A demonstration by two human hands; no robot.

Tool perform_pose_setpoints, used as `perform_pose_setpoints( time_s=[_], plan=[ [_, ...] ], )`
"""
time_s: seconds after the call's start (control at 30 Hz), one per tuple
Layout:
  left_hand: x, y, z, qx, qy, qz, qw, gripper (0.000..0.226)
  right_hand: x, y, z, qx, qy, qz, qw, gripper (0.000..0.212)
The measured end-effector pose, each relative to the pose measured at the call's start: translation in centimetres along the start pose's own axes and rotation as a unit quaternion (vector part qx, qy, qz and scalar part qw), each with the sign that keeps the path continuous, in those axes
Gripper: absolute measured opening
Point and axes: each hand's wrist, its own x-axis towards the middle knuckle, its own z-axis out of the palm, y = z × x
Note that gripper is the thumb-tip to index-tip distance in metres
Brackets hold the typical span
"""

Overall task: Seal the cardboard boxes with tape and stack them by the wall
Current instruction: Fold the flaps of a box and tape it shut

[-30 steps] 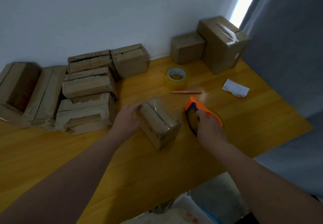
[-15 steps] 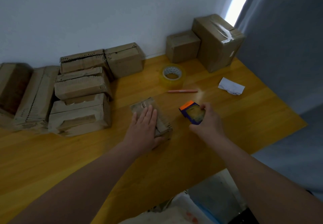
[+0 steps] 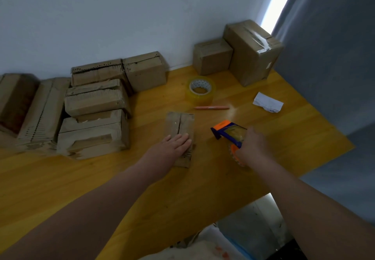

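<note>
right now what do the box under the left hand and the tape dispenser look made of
Box: brown cardboard, matte, by its frayed edges and split seam between flaps. Tape dispenser: probably hard plastic, smooth orange and blue; its roll looks like clear yellowish film.

The left hand (image 3: 172, 146) lies flat on the near end of the small box (image 3: 179, 125) and covers that end of the flap seam (image 3: 178, 123). The right hand (image 3: 252, 148) grips the tape dispenser (image 3: 231, 133); the handle is hidden under the palm. Along the table's (image 3: 142, 188) far edge, the leftmost box (image 3: 14, 97) is cut off by the frame. Print on the tape roll (image 3: 199, 90), the pen (image 3: 212, 107) and the tall box's (image 3: 251, 52) label (image 3: 268, 64) is too small to read. The clutter (image 3: 203, 247) below the near edge is blurred.
</note>
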Motion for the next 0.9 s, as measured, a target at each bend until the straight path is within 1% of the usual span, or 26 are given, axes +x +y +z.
perform_pose_setpoints(
  time_s=[0.1,0.17,0.23,0.27,0.33,0.37,0.4,0.43,0.47,0.5,0.53,0.57,0.63,0.7,0.77,0.9],
  plan=[
    [-0.1,-0.2,-0.1,0.005,0.014,-0.006,1.000,0.082,-0.1,0.7,-0.4,0.043,0.003,-0.011,0.999,0.058],
    [-0.2,-0.1,-0.3,-0.012,0.015,-0.013,1.000,0.076,-0.4,1.1,-0.6,0.080,0.003,-0.032,0.996,0.062],
    [-0.4,0.4,-1.1,-0.092,0.035,-0.016,0.995,0.060,-1.2,1.1,-1.1,0.127,0.008,-0.073,0.989,0.066],
    [-0.6,0.6,-1.6,-0.158,0.068,-0.022,0.985,0.050,-1.7,1.0,-1.4,0.152,0.006,-0.098,0.984,0.068],
    [-0.6,1.2,-2.9,-0.276,0.165,-0.061,0.945,0.036,-2.6,0.4,-2.3,0.188,-0.007,-0.146,0.971,0.069],
    [-0.4,1.4,-3.5,-0.331,0.206,-0.105,0.915,0.034,-3.0,0.1,-2.6,0.195,-0.011,-0.171,0.966,0.070],
    [-0.2,1.4,-4.0,-0.403,0.228,-0.166,0.871,0.035,-3.4,-0.2,-2.9,0.196,-0.013,-0.194,0.961,0.071],
    [-0.1,1.5,-4.7,-0.494,0.219,-0.229,0.810,0.037,-3.7,-0.5,-3.1,0.196,-0.017,-0.213,0.957,0.072],
    [0.0,1.3,-5.2,-0.594,0.189,-0.274,0.733,0.040,-4.0,-0.7,-3.3,0.200,-0.022,-0.229,0.952,0.072],
    [0.1,1.0,-5.7,-0.676,0.151,-0.294,0.659,0.043,-4.3,-0.9,-3.4,0.205,-0.028,-0.244,0.947,0.071],
    [0.0,0.6,-5.9,-0.729,0.115,-0.293,0.608,0.045,-4.6,-1.0,-3.5,0.209,-0.033,-0.258,0.943,0.072],
    [-0.1,0.4,-6.1,-0.757,0.085,-0.282,0.583,0.047,-4.8,-1.1,-3.5,0.208,-0.035,-0.272,0.939,0.073],
    [-0.6,0.1,-6.0,-0.779,0.058,-0.263,0.566,0.042,-5.2,-1.3,-3.4,0.197,-0.034,-0.290,0.936,0.074],
    [-0.7,0.1,-5.8,-0.782,0.065,-0.260,0.564,0.027,-5.7,-1.5,-3.3,0.190,-0.036,-0.306,0.932,0.074],
    [-0.9,0.1,-5.6,-0.772,0.071,-0.267,0.573,0.017,-6.0,-1.6,-3.2,0.181,-0.040,-0.323,0.928,0.074],
    [-1.4,-0.3,-5.0,-0.733,0.085,-0.289,0.610,0.010,-6.7,-1.7,-3.4,0.183,-0.049,-0.340,0.921,0.073]
  ],
)
